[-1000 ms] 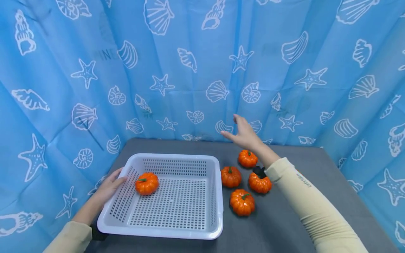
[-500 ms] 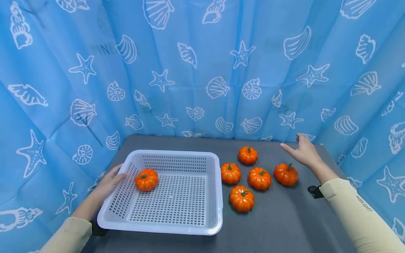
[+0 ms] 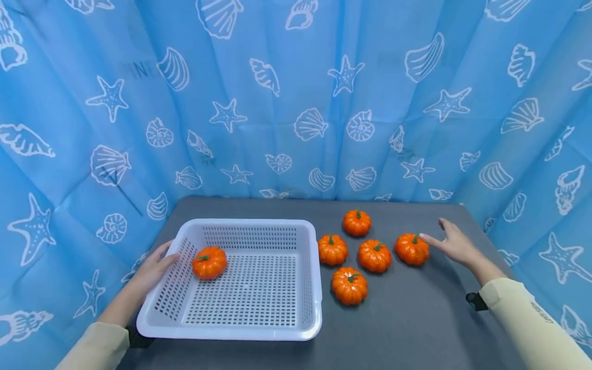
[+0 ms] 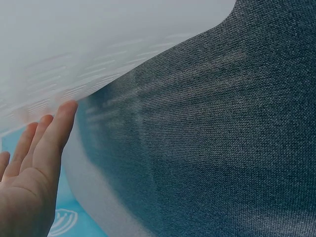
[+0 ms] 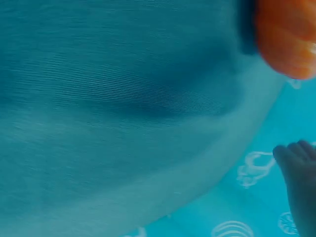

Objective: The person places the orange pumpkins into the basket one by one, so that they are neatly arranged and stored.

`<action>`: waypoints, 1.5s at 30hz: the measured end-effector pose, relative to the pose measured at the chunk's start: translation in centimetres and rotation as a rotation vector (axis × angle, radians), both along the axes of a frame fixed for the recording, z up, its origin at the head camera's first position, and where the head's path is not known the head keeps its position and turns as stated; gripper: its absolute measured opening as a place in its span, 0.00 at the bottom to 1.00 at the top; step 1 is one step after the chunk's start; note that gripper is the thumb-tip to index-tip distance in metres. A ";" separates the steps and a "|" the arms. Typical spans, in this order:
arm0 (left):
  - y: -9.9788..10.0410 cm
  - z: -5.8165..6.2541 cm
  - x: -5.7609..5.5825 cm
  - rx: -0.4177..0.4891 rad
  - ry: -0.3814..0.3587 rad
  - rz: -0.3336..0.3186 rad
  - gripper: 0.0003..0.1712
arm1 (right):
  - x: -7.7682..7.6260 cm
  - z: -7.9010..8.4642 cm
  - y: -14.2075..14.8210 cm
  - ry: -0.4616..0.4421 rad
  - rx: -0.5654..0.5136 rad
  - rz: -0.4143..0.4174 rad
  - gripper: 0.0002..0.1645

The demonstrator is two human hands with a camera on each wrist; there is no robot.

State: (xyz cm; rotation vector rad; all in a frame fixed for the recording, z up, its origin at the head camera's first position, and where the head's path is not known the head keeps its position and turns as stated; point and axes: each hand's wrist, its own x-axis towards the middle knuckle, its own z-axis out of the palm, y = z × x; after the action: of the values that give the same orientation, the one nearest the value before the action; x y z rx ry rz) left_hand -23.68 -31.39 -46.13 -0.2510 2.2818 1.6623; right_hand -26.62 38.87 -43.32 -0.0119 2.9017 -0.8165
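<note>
The outermost pumpkin (image 3: 411, 250) sits on the table (image 3: 393, 329), well to the right of the basket (image 3: 226, 333), with the right hand (image 3: 455, 245) just beyond it, thumb and fingers spread apart and holding nothing; whether the thumb touches the shell, I cannot tell. Pressed by the thumb alone, that round, glossy pumpkin would probably roll toward the basket and knock the neighbouring pumpkin (image 3: 375, 256); pinched only by its short stem, it could slip. At the basket's left side, the left hand (image 3: 151, 268) has straight fingers that seem to lie against the wall, not clamped on it, so a bump from the right might slide the basket. Should the basket tip, the loose pumpkin inside (image 3: 209, 263), near its left wall, could roll across the floor of it.
</note>
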 end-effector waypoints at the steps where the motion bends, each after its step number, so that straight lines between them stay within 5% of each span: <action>1: 0.0 0.1 -0.1 -0.003 0.004 -0.001 0.44 | 0.2 -0.5 0.0 -0.012 -0.016 0.015 0.61; 9: -0.1 0.5 -0.5 -0.007 0.008 0.003 0.45 | 1.0 -4.3 0.3 -0.047 -0.087 0.063 0.63; 22: 0.0 0.1 0.0 -0.001 0.003 0.017 0.44 | 0.9 -6.6 -0.8 -0.052 -0.119 0.030 0.63; 45: 0.2 0.3 0.0 -0.007 0.016 0.017 0.44 | -0.2 -6.7 -2.2 0.049 -0.188 -0.053 0.58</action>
State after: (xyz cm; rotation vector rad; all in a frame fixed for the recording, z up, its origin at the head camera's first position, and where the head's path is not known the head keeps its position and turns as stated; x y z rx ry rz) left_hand -23.68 -31.17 -45.87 -0.2599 2.3040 1.6707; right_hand -26.81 36.72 -49.97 0.0277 2.8694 -1.1111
